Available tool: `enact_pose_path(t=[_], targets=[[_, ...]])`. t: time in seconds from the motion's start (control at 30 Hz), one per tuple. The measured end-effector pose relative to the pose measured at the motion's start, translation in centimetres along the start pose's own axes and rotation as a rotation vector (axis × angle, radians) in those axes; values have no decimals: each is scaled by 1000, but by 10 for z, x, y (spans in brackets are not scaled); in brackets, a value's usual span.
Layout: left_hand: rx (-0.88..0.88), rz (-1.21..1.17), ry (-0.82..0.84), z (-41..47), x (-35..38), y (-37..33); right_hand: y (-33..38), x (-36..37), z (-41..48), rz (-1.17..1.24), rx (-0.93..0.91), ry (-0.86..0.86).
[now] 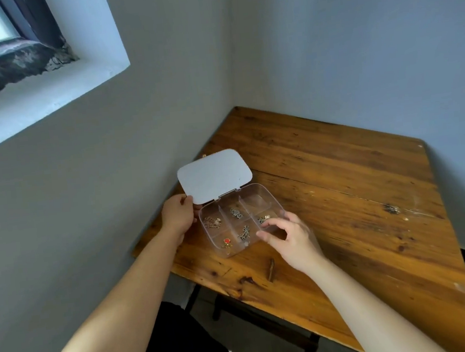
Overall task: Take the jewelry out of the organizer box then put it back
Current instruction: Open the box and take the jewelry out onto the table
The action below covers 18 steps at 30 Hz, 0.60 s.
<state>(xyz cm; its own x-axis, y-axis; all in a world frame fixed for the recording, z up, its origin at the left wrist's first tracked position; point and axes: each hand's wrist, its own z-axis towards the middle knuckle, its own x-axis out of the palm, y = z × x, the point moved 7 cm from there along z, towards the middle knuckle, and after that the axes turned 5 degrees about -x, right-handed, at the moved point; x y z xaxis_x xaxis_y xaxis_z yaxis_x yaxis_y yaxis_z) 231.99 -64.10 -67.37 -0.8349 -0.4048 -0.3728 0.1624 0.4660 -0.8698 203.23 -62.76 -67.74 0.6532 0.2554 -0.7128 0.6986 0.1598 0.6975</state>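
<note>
A clear plastic organizer box [273,200] lies on the wooden table [341,193] near its left edge, its white lid [214,176] tipped up and back. Several compartments hold jewelry: a chain bracelet [212,222], a silver charm [236,213], a red pendant [227,242], a dark charm [244,233] and a gold piece [264,218]. The far right compartment looks empty. My left hand [178,216] grips the box's left side by the lid corner. My right hand [289,237] hovers at the box's right front corner, fingers spread over the gold piece, holding nothing.
The table stands in a room corner, walls close behind and to the left. A window ledge [32,90] sits high on the left wall. A dark knot [271,268] marks the wood near the table's front edge. A stool frame [256,315] shows beneath the table.
</note>
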Motion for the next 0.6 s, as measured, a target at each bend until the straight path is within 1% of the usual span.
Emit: enact_pose_path(t=[0.07,0.13,0.2,0.27,0.37,0.4,0.47,0.53,0.6], targets=[[-50,-50,6,5,-2,4,3,0,4,-5,17,17],[-63,-77,12,8,-2,4,7,-1,8,-11,35,51],[-63,-75,11,9,-3,4,12,-4,15,-77,15,94],[-29,-34,2,10,-4,5,24,-10,24,-125,-57,83],[26,46,19,7,-4,10,52,-23,43,-110,-199,-25],[32,50,32,5,-3,12,62,-24,50,-121,-240,-28],[50,56,43,1,-2,15,80,-18,64,-204,-281,50],[70,55,35,-1,-2,18,94,-8,75,-340,-296,145],[76,37,30,-2,-3,19,104,5,84,-480,-312,196]])
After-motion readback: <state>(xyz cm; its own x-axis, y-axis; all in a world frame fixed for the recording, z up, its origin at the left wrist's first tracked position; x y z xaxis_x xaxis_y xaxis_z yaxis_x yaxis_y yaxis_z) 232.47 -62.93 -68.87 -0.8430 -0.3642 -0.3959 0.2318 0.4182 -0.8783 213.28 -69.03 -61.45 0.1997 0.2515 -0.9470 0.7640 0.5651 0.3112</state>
